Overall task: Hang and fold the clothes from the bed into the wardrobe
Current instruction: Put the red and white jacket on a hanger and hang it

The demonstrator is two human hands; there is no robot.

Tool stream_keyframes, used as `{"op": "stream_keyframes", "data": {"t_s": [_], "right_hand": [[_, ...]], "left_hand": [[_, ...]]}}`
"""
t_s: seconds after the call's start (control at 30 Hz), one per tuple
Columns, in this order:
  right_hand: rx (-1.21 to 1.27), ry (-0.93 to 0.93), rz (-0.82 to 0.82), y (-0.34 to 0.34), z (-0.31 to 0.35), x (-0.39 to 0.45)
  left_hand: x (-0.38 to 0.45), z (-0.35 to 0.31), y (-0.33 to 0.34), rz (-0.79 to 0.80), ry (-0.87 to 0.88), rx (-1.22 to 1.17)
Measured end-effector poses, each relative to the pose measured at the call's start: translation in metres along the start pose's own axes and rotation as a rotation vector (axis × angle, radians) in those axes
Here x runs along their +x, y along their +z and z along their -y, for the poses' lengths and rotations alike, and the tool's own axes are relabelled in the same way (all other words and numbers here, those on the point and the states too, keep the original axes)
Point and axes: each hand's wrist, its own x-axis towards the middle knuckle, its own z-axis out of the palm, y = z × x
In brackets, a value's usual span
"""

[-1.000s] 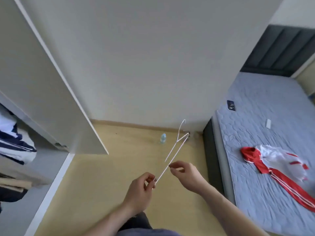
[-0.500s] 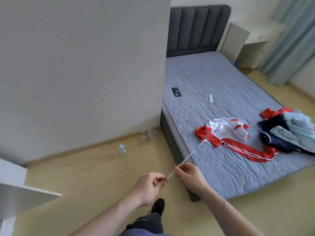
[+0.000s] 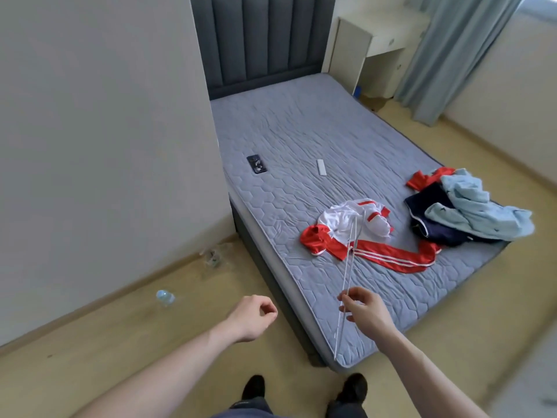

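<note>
My right hand (image 3: 364, 307) pinches a thin white wire hanger (image 3: 349, 260) that points away from me over the bed's near corner. My left hand (image 3: 254, 316) hovers over the floor beside the bed, fingers loosely curled, holding nothing. On the grey quilted mattress (image 3: 301, 134) lies a red and white sports top (image 3: 355, 230) with a long red striped sleeve. Further right is a heap made of a light blue garment (image 3: 479, 212), a dark navy garment (image 3: 434, 218) and a bit of red cloth (image 3: 428, 178). The wardrobe is out of view.
A black phone (image 3: 256, 163) and a white remote (image 3: 321, 167) lie on the mattress. A plastic bottle (image 3: 165, 297) stands on the wooden floor near the wall. A white desk (image 3: 376, 40) and blue curtain (image 3: 446, 55) stand beyond the bed.
My view has swung right from the wardrobe and wall to the bed. My left hand has let go of the hanger; my right hand alone holds it now.
</note>
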Motion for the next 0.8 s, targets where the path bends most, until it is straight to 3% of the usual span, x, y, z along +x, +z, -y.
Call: {"op": "stream_keyframes", "data": {"t_s": [0.47,0.8], "right_hand": [[-0.089,0.073,0.137,-0.153,-0.046,0.211],[-0.021,0.139,0.1,-0.168,-0.102,0.368]], "left_hand": [[0.197,-0.09,0.074,-0.021,-0.348,0.082],[0.4,-0.111,0.12,0.065,-0.305,0.263]]}}
